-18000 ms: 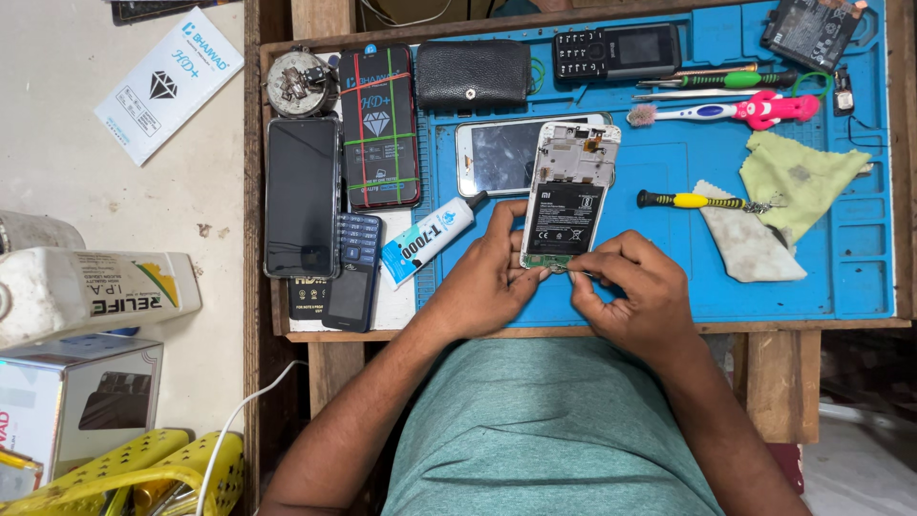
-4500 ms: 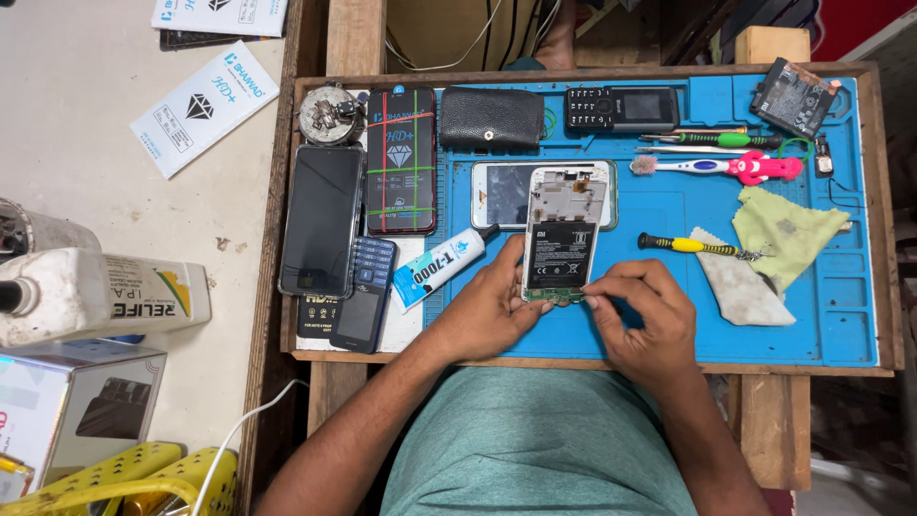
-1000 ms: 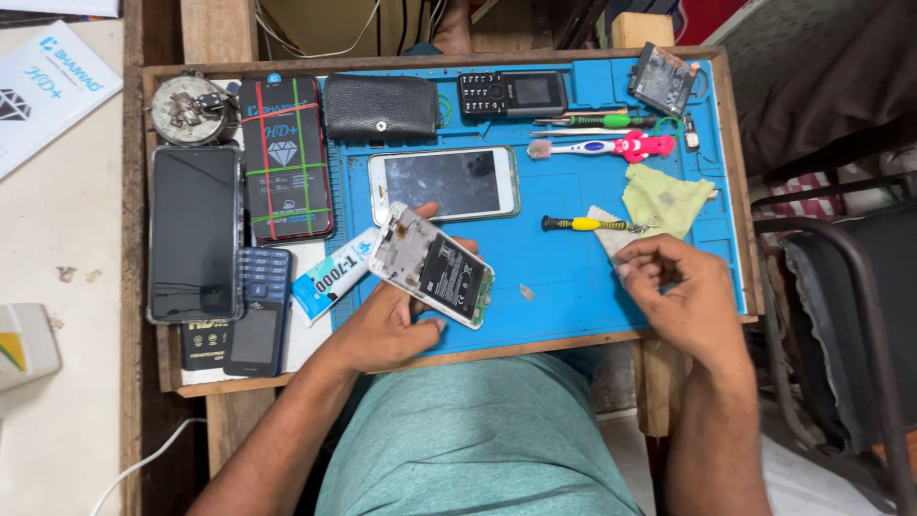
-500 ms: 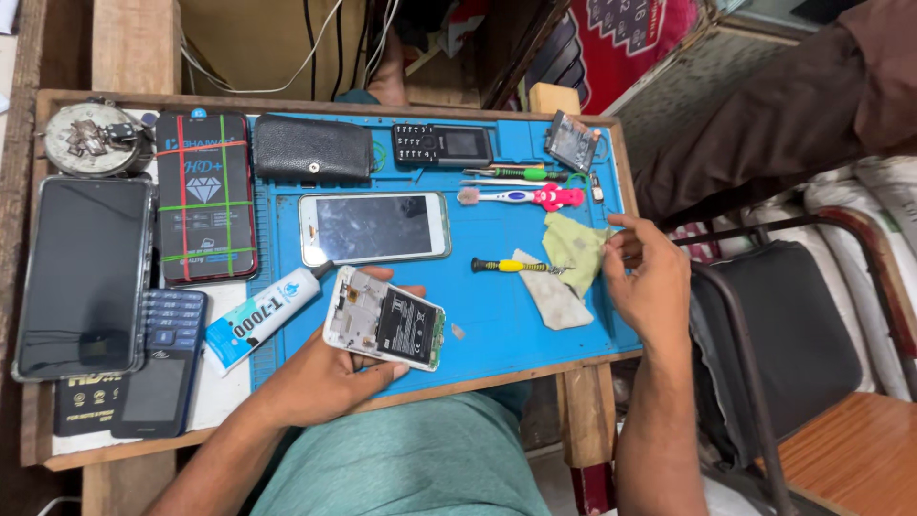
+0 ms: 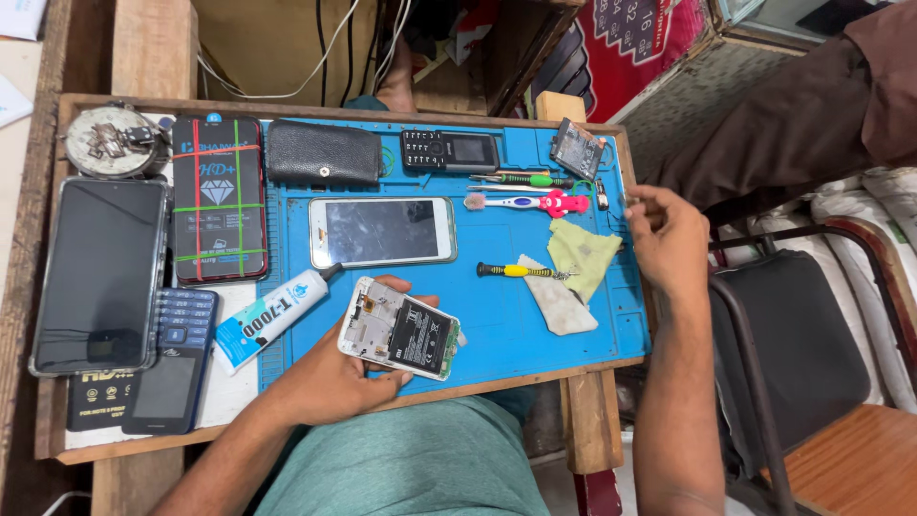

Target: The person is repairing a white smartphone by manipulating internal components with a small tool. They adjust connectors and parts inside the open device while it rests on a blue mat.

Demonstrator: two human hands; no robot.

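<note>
Two hands work over a blue mat (image 5: 497, 330) on a wooden table (image 5: 315, 110). The left hand (image 5: 330, 368) grips an opened white phone (image 5: 399, 329) with its back removed and black battery showing, holding it low over the near middle of the mat, fingers wrapped beneath and the thumb on its near edge. Half a second ago the phone sat slightly further left in view; the head has since turned right, so the whole table now appears shifted left. The right hand (image 5: 664, 234) has moved away from the yellow-green cloth (image 5: 583, 256) and now hovers at the right edge of the mat, fingertips pinched together on something too small to make out. Just left of it lie the cloth and a pale wipe (image 5: 557, 304), with a yellow-handled screwdriver (image 5: 514, 270) touching them. Farther off rest a pink toothbrush (image 5: 521, 203), a white phone lying screen up (image 5: 382, 231), a black keypad phone (image 5: 449, 151) and a black pouch (image 5: 323, 153). A glue tube (image 5: 272, 315) lies left of the held phone, at the mat's left edge. Beyond the table on the right, another person's brown sleeve (image 5: 793, 124) shows.
</note>
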